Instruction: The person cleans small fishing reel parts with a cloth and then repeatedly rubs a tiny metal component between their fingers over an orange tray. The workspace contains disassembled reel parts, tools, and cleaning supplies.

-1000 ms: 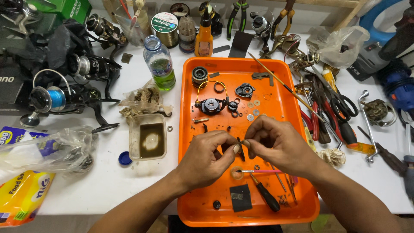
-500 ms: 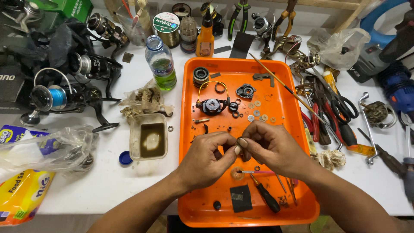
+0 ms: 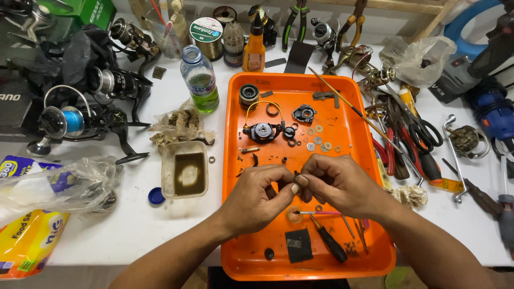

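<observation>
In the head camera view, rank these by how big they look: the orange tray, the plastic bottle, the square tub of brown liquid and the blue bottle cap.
1. orange tray
2. plastic bottle and square tub: too alike to rank
3. blue bottle cap
</observation>
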